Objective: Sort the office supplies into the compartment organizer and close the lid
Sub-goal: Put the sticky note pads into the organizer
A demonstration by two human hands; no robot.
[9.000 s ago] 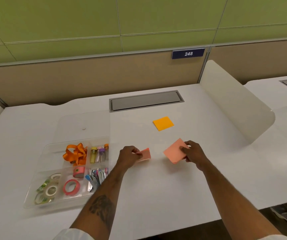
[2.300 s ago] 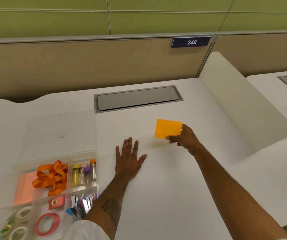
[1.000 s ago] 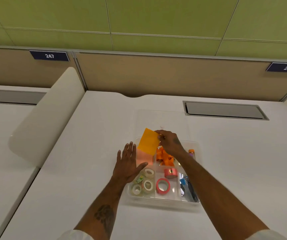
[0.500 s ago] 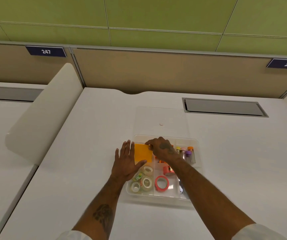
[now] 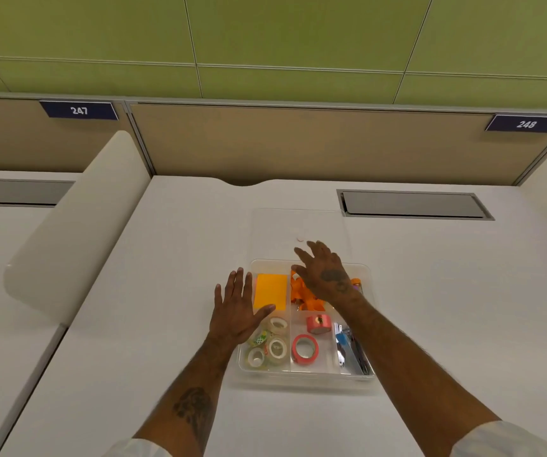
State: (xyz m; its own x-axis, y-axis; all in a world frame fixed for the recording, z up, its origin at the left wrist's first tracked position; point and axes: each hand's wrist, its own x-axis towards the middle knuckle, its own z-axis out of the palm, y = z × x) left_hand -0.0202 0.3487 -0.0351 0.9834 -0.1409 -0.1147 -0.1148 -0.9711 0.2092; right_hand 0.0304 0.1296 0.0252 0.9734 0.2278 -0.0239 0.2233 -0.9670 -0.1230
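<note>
My right hand point(image 5: 326, 278) hangs spread and empty over the organizer point(image 5: 305, 374), my left hand point(image 5: 236, 311) open-palmed at its left edge, orange pad point(image 5: 270, 291) lying in the far-left compartment.

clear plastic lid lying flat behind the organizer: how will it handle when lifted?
The clear plastic lid looks thin and broad, so probably light and a bit flexy. It lies flush on the white desk, so likely hard to get fingers under. Smooth surface, possibly slippery.

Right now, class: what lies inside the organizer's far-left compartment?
An orange sticky-note pad lies flat in the organizer. The left hand's thumb overlaps its near corner. Anything beneath the pad is covered.
</note>
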